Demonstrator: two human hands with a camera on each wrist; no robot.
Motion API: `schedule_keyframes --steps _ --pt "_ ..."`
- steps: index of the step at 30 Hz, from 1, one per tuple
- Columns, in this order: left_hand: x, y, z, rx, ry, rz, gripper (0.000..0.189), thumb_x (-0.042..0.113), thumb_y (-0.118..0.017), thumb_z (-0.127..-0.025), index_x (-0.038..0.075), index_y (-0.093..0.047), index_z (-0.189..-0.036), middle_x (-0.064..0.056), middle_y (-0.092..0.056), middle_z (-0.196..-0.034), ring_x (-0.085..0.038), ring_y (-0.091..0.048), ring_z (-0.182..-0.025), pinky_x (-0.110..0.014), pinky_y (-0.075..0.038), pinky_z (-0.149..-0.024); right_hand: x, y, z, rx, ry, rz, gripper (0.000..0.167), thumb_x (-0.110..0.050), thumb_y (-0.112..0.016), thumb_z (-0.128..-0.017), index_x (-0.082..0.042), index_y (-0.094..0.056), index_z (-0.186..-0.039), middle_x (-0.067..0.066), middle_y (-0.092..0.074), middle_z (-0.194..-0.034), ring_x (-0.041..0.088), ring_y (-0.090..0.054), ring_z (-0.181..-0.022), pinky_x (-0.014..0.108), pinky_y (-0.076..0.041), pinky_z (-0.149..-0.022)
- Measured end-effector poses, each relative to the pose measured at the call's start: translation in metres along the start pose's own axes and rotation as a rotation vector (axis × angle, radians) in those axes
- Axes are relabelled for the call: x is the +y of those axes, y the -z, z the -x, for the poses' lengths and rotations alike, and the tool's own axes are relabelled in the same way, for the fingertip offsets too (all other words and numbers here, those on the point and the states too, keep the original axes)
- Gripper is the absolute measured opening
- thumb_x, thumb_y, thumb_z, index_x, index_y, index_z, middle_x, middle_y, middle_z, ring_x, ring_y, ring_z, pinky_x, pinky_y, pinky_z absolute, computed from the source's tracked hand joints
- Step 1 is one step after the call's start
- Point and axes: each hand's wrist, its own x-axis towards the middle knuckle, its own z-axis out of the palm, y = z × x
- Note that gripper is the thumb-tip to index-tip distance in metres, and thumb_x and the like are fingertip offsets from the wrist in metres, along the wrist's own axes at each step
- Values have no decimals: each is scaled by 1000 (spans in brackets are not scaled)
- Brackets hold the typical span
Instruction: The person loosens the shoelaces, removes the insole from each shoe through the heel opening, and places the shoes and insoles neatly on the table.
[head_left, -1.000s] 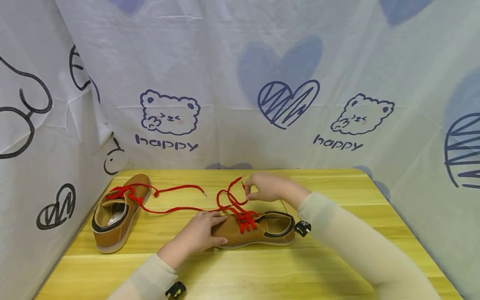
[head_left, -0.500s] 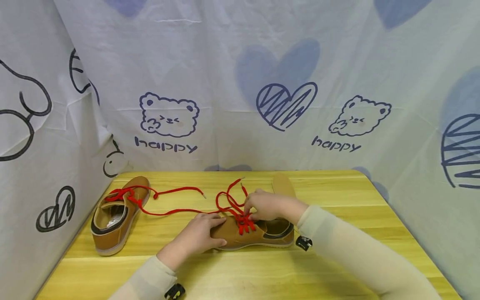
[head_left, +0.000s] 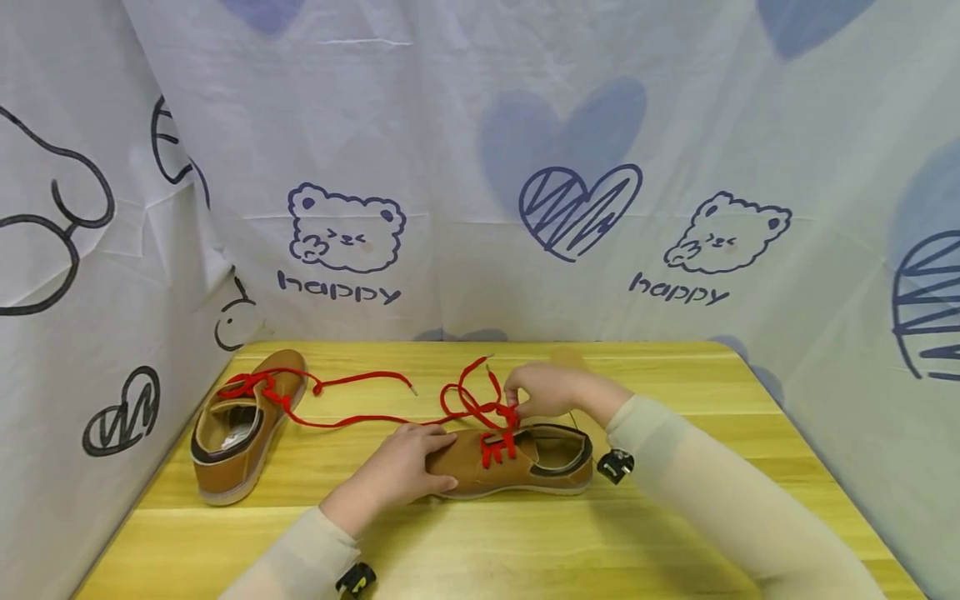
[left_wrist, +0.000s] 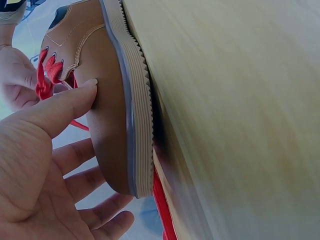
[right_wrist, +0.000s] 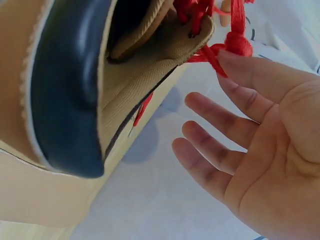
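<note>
A brown leather shoe (head_left: 468,467) lies on the table in the head view, toe to the left, collar to the right. My left hand (head_left: 397,465) grips its toe; in the left wrist view the thumb (left_wrist: 75,102) presses on the upper while the fingers go round the far side. Over the lacing, my right hand (head_left: 551,389) pinches the red shoelace (right_wrist: 239,45) between thumb and forefinger at a knotted part. Its other fingers (right_wrist: 215,115) are spread apart from the shoe. The lace is pulled up from the eyelets, and its loose tips lie behind the shoe.
A second brown shoe (head_left: 232,462) stands at the left of the wooden table (head_left: 495,546), its long red laces (head_left: 360,379) trailing rightward. A flat tan piece (head_left: 572,358) lies behind my right hand. Printed cloth (head_left: 465,275) hangs round the back and sides.
My right hand moved down from the lace tips to the lacing, then rose slightly with the shoelace, lifting it off the shoe. The left hand stayed on the toe.
</note>
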Motion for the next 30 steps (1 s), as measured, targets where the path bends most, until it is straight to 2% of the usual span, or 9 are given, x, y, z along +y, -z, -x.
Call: schedule_keyframes --steps 5,11,12,14,17,21,23,27,30 --pt "0 0 0 -4 -4 6 66 36 -82 -83 8 -61 -139 -16 -55 -142 -42 -45 -131 -57 -36 -109 9 3 0 -6 -37 -138 8 -12 -59 -100 -11 -61 -92 -3 -60 -96 14 -54 -95 39 -47 -93" --pt "0 1 0 -5 -2 7 66 36 -82 -83 8 -61 -139 -16 -55 -142 -42 -45 -131 -58 -35 -109 19 2 2 -22 -130 -430 13 -17 -48 -106 -8 -55 -99 2 -51 -93 16 -46 -85 36 -42 -80" --pt "0 1 0 -7 -1 6 66 36 -82 -84 8 -61 -139 -16 -55 -142 -42 -45 -131 -58 -35 -109 20 1 3 -25 -148 -485 15 -19 -46 -106 -8 -56 -103 4 -52 -97 17 -48 -87 36 -42 -81" --pt "0 1 0 -9 0 7 66 36 -82 -84 8 -61 -139 -16 -55 -142 -42 -45 -131 -58 -35 -109 23 1 4 -24 -168 -577 21 -21 -45 -105 -6 -58 -111 7 -56 -111 22 -53 -103 41 -44 -95" --pt "0 1 0 -12 2 5 66 36 -82 -83 8 -61 -139 -16 -55 -142 -42 -45 -131 -57 -35 -109 26 0 4 -19 -156 -707 33 -21 -43 -104 -2 -58 -126 14 -51 -140 32 -44 -134 50 -30 -116" --pt "-1 1 1 -15 2 2 66 37 -82 -83 8 -61 -139 -16 -55 -142 -42 -45 -131 -57 -36 -109 29 -3 1 -39 -109 -890 40 -14 -42 -104 8 -52 -135 23 -41 -152 38 -33 -143 54 -20 -120" --pt "-1 1 1 -17 2 1 67 37 -82 -83 9 -61 -140 -16 -55 -142 -42 -45 -131 -57 -36 -109 30 -4 -1 -49 -91 -945 42 -12 -43 -102 9 -50 -138 22 -39 -153 38 -30 -145 55 -19 -120" --pt "-2 1 0 -17 2 1 66 37 -82 -84 9 -60 -140 -15 -55 -143 -41 -45 -132 -57 -35 -109 29 -4 -2 -30 -78 -1017 42 -11 -46 -99 7 -54 -136 21 -41 -153 37 -27 -146 55 -19 -120" --pt "-2 1 0 -16 3 -1 66 37 -82 -84 9 -60 -140 -15 -55 -143 -41 -45 -132 -57 -36 -110 26 0 -3 73 -88 -1112 26 -10 -47 -98 1 -67 -110 21 -48 -149 38 -31 -144 54 -24 -118"
